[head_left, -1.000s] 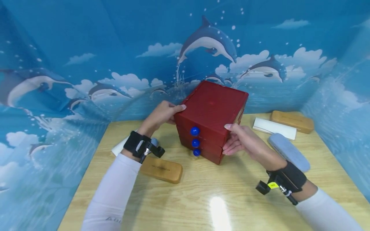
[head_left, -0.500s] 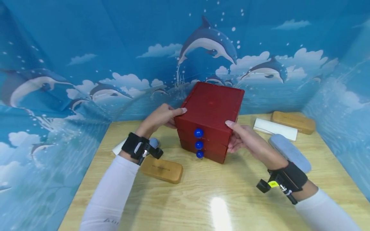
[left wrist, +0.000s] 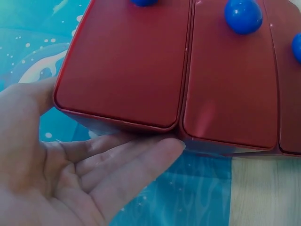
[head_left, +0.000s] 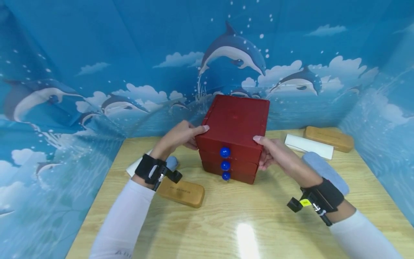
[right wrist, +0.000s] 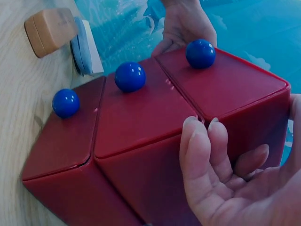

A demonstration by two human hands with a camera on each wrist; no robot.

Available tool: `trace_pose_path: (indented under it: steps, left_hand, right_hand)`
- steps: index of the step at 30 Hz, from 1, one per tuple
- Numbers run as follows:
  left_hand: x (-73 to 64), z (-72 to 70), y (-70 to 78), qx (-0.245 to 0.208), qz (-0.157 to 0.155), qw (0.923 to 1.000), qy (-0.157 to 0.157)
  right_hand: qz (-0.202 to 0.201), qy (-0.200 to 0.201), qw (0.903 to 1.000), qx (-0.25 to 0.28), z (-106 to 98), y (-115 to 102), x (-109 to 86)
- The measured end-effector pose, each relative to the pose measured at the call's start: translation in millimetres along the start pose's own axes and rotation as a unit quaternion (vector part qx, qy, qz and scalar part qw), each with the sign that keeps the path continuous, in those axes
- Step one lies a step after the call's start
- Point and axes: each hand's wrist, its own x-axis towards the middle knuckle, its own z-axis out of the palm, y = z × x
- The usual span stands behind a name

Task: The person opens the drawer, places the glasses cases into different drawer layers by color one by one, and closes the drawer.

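Observation:
A red drawer box with three stacked drawers stands on the table, a round blue knob on each drawer front. The drawers look closed. My left hand holds the box's left front corner, thumb on top; in the left wrist view its fingers lie along the side. At the right front corner, my right hand grips the box the same way. The right wrist view has its fingertips against the right side, near the seam between the top and middle drawers.
Left of the box lie a tan glasses case, a blue-grey case and a white item, partly hidden by the left wrist. On the right are a blue-grey case, a white case and a tan case. A dolphin-print backdrop surrounds the table.
Both hands have turned the drawer box: its back swung left and its front slightly right, so the drawer fronts face me more squarely. The cases have stayed put.

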Motion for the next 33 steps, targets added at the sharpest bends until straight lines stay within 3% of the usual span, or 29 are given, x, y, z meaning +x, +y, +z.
trace_pose_path:
  steps: [8,15,22,33]
  left_hand:
    - [-14.7,12.6,2.1,0.045,-0.002,0.9983,0.036]
    - [-17.9,19.5,0.6,0.064,-0.007,0.9966,0.051]
    - [-22.8,28.6,0.7,0.099,0.007,0.9917,0.082]
    - [-24.5,32.6,0.8,0.1,-0.004,0.9895,0.105]
  right_hand:
    - [-0.012,-0.001,0.9998,-0.013,-9.0,1.4,8.5]
    - [-0.006,-0.006,0.9996,-0.028,-16.4,0.9,16.4]
    - [-0.01,-0.04,0.998,-0.047,-26.2,0.4,22.5]
    - [-0.028,-0.057,0.9966,-0.052,-33.8,1.9,33.0]
